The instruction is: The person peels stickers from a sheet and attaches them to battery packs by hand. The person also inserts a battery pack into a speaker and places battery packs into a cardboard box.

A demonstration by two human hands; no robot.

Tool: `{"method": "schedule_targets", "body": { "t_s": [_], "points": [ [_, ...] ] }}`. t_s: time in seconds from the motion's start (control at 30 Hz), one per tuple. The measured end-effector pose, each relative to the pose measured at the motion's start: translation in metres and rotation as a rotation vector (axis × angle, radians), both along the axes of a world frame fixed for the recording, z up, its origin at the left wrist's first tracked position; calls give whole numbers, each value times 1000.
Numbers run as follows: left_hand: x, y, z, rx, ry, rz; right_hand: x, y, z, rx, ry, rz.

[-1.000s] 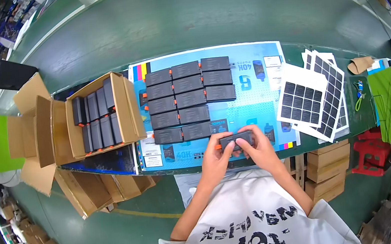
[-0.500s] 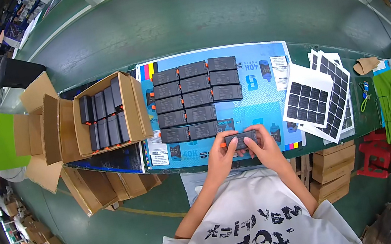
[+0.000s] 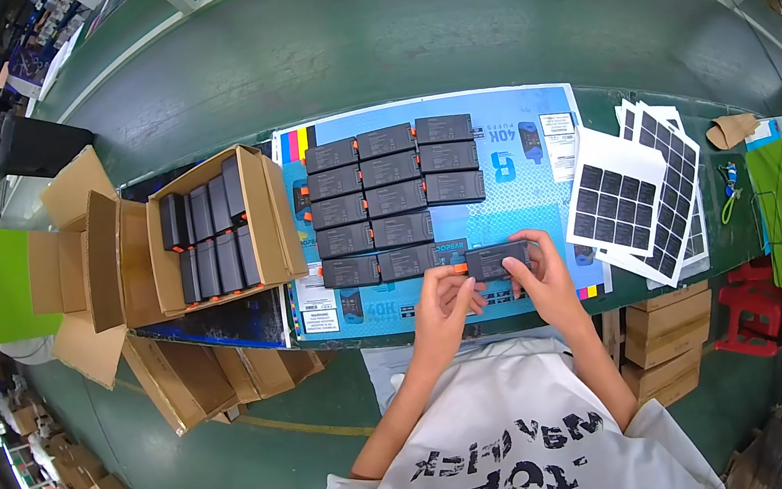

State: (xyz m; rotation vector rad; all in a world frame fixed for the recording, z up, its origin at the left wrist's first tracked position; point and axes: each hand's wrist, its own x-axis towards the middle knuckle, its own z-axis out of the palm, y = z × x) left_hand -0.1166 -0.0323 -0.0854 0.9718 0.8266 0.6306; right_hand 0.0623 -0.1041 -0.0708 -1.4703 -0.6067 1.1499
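Note:
A black box-shaped vape device (image 3: 499, 262) with an orange end is held level between my two hands, just above the table's near side. My left hand (image 3: 440, 312) grips its orange end between thumb and fingers. At the other end, my right hand (image 3: 545, 280) has the thumb on the top face and the fingers behind. Rows of similar black vape devices (image 3: 391, 170), with small print on their upper faces, lie on a blue printed sheet (image 3: 532, 203) just beyond and left of my hands.
An open cardboard box (image 3: 274, 216) at the left holds several more black devices standing upright. White label sheets (image 3: 611, 161) with black rectangles overlap at the right, beside a lanyard (image 3: 732, 193). Cartons (image 3: 667, 345) and a red stool (image 3: 755, 311) stand below the table.
The held device has shifted slightly up and right, and its printed face now shows more fully. My right hand has moved right, farther from my left hand.

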Motion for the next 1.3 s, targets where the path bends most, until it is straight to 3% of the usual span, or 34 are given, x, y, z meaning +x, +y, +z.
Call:
{"method": "schedule_targets", "body": {
  "t_s": [1.3],
  "points": [
    [-2,2,1,126,182,-98,1,4,3,-139,-152,101]
  ]
}}
